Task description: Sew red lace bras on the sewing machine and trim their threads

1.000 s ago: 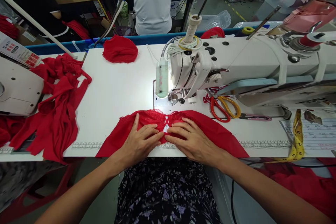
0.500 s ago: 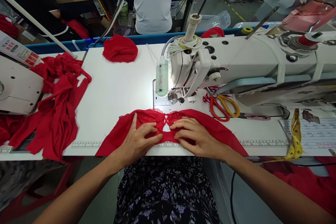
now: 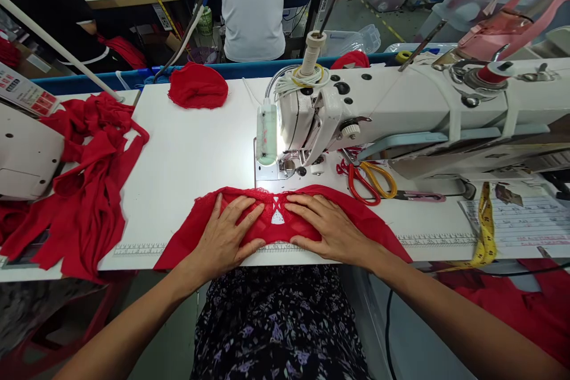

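A red lace-trimmed garment piece (image 3: 278, 231) lies spread along the front edge of the white sewing table (image 3: 178, 154). At its middle, thin straps cross over a small opening that shows white beneath. My left hand (image 3: 229, 228) rests flat on the left half, fingers spread. On the right half my right hand (image 3: 327, 225) lies likewise, its fingers stretched toward the crossed straps. Just beyond the cloth stands the sewing machine (image 3: 378, 107), its needle area lit by a small lamp (image 3: 267, 133). The garment is apart from the presser foot.
Scissors with red and orange handles (image 3: 371, 181) lie right of the needle area. A yellow tape measure (image 3: 486, 225) hangs over the front edge by a written sheet (image 3: 521, 222). Red fabric strips (image 3: 93, 178) heap at left; a red cloth piece (image 3: 198, 84) lies behind. A person (image 3: 253, 6) sits beyond.
Both hands have flattened, with fingers that were bent now stretched out over the red cloth. The whole view has shifted slightly, so the table things appear a little further left.
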A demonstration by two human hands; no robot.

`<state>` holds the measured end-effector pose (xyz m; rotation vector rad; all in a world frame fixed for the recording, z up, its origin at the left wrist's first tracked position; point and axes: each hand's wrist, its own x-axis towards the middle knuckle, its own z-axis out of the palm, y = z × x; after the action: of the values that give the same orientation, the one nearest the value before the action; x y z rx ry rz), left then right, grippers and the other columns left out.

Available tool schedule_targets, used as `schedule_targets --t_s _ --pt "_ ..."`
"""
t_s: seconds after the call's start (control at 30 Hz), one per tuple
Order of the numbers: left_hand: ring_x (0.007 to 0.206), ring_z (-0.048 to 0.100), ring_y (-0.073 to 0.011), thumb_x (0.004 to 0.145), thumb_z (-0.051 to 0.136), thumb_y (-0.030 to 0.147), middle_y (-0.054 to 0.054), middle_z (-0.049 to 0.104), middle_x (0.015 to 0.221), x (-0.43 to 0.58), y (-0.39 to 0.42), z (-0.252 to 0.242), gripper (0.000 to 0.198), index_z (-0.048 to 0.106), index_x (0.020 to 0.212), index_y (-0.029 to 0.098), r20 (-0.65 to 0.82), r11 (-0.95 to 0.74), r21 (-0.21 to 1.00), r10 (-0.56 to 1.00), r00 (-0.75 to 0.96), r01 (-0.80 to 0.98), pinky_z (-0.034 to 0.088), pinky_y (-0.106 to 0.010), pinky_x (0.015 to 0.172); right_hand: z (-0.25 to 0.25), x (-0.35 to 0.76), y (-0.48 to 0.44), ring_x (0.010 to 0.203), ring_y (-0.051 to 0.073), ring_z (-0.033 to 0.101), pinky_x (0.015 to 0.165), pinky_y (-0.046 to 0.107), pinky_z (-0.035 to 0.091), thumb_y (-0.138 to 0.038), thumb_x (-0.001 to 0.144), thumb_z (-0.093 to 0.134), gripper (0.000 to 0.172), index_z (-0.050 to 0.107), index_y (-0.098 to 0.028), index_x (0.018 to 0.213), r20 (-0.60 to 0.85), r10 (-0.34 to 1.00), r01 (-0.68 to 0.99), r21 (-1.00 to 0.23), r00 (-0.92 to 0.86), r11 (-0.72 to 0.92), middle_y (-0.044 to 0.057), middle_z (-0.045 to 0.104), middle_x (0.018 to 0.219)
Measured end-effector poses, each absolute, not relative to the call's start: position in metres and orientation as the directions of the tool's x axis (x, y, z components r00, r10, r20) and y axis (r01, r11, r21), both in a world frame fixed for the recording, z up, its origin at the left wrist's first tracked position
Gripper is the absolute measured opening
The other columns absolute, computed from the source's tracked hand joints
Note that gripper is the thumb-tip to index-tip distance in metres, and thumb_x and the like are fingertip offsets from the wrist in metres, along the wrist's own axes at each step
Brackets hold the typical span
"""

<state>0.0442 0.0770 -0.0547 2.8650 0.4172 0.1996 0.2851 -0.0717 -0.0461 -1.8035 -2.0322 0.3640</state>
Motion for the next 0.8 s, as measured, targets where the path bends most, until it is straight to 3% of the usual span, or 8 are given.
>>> schedule_targets --t_s 0.8 --pt "0.135 0.041 -0.0318 0.096 0.050 0.052 -0.012 0.046 0.146 0.0439 0.0773 -0.0491 0.063 0.035 0.151 0.026 0.085 -0.920 0.290 0.300 0.950 0.265 0.014 -0.068 0.117 -0.0479 0.2863 -0.0722 0.130 0.027 0.048 0.105 0.050 0.045 -0.045 0.091 0.061 0.059 0.043 -0.027 0.145 0.107 0.990 0.883 -0.449 -0.097 0.135 0.007 0.049 0.147"
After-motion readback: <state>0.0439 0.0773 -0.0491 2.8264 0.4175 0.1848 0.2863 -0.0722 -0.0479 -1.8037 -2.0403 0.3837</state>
